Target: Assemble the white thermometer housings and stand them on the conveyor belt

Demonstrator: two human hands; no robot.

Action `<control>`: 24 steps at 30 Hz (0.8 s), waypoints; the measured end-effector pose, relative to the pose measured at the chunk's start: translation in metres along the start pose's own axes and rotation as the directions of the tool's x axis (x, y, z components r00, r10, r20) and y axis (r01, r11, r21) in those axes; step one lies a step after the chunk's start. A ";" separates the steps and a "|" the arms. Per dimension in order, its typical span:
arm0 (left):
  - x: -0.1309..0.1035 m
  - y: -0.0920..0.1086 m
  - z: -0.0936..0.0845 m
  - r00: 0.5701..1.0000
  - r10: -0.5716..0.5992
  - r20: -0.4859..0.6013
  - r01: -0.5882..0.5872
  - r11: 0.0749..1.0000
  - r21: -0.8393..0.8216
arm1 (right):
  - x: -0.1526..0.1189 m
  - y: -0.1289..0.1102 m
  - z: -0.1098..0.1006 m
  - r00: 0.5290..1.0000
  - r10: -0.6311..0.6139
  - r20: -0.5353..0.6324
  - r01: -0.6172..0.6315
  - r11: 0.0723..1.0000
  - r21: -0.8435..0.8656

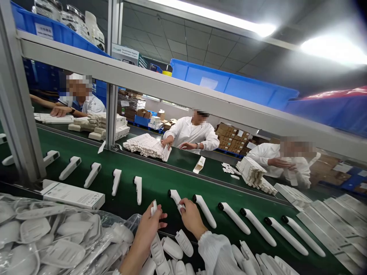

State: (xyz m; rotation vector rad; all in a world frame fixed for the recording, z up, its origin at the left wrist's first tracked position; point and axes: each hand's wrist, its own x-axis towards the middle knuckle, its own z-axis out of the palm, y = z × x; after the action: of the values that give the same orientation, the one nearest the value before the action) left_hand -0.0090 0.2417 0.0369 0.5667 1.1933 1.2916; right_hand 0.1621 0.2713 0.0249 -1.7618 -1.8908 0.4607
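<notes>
My left hand [149, 225] is closed on a small white plastic piece [154, 208], pinched upright between thumb and fingers. My right hand [191, 217] has its fingers closed around the lower end of a white forehead thermometer [174, 196] on the green conveyor belt [160, 183]. The fingers partly hide that end. To the right, several similar thermometers [205, 212] lie slanted in a row, dark tips toward the far side. More of them [117, 182] lie along the belt to the left. Below my hands are loose white plastic covers [183, 242] in a heap.
A clear bag of white plastic parts [57, 236] fills the near left, beside a white carton [74, 194]. Metal posts [111, 114] and a crossbar [172, 91] stand ahead. Three co-workers [192, 131] sit across the belt among flat cartons. Stacked white boxes [332, 225] are at right.
</notes>
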 end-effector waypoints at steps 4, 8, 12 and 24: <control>-0.011 0.009 0.002 0.998 -0.032 0.058 0.036 0.998 -0.053 | -0.002 0.012 0.010 1.000 0.011 0.024 -0.006 0.980 -0.200; -0.023 0.021 0.005 0.994 -0.075 0.085 0.082 0.993 -0.084 | 0.001 0.017 0.008 1.000 0.019 -0.008 -0.021 0.954 -0.300; -0.023 0.025 0.004 0.994 -0.099 0.040 0.102 0.989 -0.108 | -0.010 0.009 -0.017 1.000 -0.005 -0.025 -0.002 0.952 -0.305; -0.011 0.023 -0.006 0.986 -0.046 -0.158 -0.006 0.950 -0.311 | -0.071 -0.017 -0.027 0.885 -0.033 0.465 0.287 0.825 -0.487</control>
State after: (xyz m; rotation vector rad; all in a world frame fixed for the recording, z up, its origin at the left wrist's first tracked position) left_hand -0.0224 0.2361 0.0586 0.2209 1.0944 1.4957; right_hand 0.1652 0.1971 0.0468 -1.9215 -2.6906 0.2795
